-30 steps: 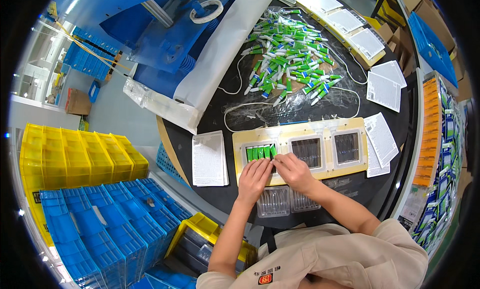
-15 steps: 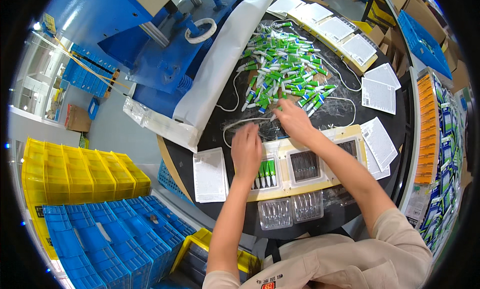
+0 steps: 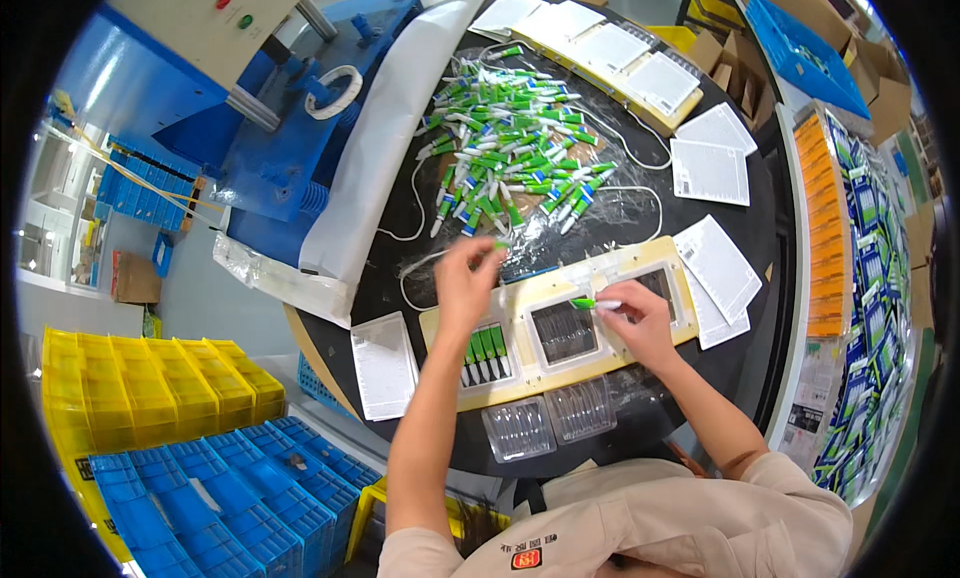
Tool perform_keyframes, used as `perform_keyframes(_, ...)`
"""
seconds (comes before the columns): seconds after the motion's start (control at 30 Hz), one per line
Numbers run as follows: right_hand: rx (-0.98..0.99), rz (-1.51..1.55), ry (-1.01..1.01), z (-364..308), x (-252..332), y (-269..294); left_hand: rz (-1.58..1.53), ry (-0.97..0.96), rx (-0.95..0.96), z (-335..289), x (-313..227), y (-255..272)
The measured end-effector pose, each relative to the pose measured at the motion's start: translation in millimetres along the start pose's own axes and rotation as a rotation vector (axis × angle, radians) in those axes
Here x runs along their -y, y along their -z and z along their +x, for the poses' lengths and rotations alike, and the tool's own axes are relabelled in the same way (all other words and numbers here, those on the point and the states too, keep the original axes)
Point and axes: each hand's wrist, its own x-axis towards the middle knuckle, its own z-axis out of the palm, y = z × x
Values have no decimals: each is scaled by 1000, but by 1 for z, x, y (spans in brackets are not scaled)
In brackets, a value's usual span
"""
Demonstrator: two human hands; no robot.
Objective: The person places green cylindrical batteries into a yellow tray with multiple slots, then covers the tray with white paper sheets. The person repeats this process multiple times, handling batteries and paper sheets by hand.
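Note:
My right hand (image 3: 640, 323) pinches a small green tube with a white cap (image 3: 604, 305) above the middle window of a cream-yellow frame (image 3: 476, 390). That window has a clear ribbed plastic blister (image 3: 565, 332) in it. Several green tubes (image 3: 486, 350) lie side by side in the frame's left window. Over the frame's far edge is my left hand (image 3: 465, 286), its fingers closed, with a bit of green at the fingertips that looks like another tube. A heap of green and white tubes (image 3: 510, 148) lies beyond both hands.
Two clear blister trays (image 3: 519, 430) lie before the frame. Printed white cards (image 3: 383, 366) flank it, others (image 3: 718, 268) at right. Another card-topped frame (image 3: 660, 115) stands at the back. A blue machine (image 3: 270, 158) rises at left, near stacked blue crates (image 3: 230, 498). White cord (image 3: 660, 213) crosses the table.
My right hand has come back from the heap to the middle window with a tube. The left hand has moved off the left window toward the heap. The whole view has shifted.

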Motion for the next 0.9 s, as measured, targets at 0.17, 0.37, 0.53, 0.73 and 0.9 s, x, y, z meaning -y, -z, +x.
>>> perform_keyframes(0.17, 221, -578, 710, -19, -14, -3, -280, 496, 187, -88, -25, -38)
perform_keyframes(0.37, 331, -679, 862, -21, -32, -21, 117, 259, -32, -109, -16, -59)
perform_keyframes(0.53, 357, -673, 791, -18, -36, -27, 228, 181, -69, -129, -29, -55)
perform_keyframes(0.73, 528, -878, 892, -3, -27, -30, 475, -266, 9, -150, -29, -46)
perform_keyframes(0.9, 626, -941, 1110, 21, -27, -23, 528, -320, 115, -158, -21, -37)
